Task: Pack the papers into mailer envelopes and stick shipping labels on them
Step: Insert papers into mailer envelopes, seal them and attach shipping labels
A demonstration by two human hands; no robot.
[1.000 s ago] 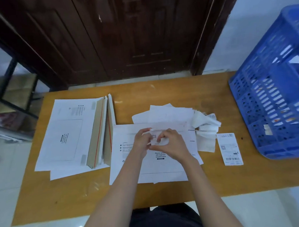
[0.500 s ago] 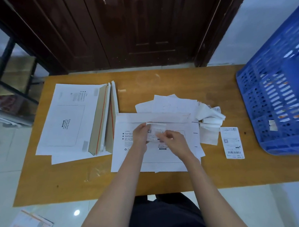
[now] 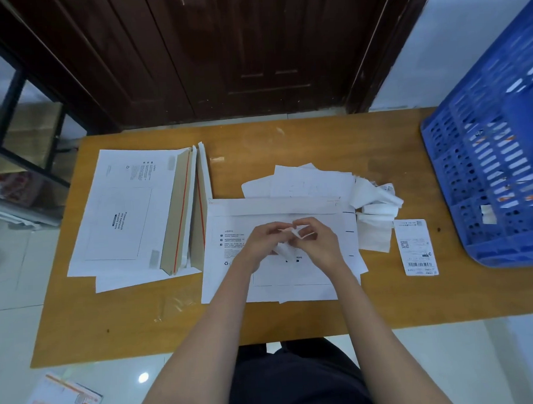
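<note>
- Partly hidden: the shipping label (image 3: 287, 242) is a small curled white slip between both hands; its print cannot be read, and whether backing paper is coming off it cannot be told.
- Left hand (image 3: 261, 243) pinches the slip's left end, fingers curled; right hand (image 3: 317, 242) pinches the right end between thumb and forefinger. Both grips are closed on paper, held just above the mailer.
- Mailer envelope (image 3: 279, 250) lies flat at counter centre, printed side up, flap along its 12 o'clock edge. Forearms cover its 6 o'clock part, and the hands cover part of the central printed line; the small text at 9 o'clock is too fine to read.
- Loose papers (image 3: 307, 183) stick out from under the mailer at 12 o'clock; how many cannot be told.
- Crumpled white strips (image 3: 377, 210) are heaped at 2 o'clock of the mailer, touching its edge.
- A second label (image 3: 416, 247) lies flat at 3 o'clock, apart from the mailer, barcode at its near end.
- Stack of mailers (image 3: 128, 208) at 9 o'clock, brown flaps with red strips raised along the side just beside the centre mailer.
- Blue crate (image 3: 487, 174), cut off by the frame's right edge, sits on the counter's 3 o'clock end; contents unclear.
- Counter (image 3: 385, 300) is orange-brown wood.
- Dark wooden door (image 3: 237, 50) stands behind at 12 o'clock; pale tiled floor (image 3: 14, 329) around; an orange-printed leaflet (image 3: 58, 400) lies on the floor at 7 o'clock, cropped.
</note>
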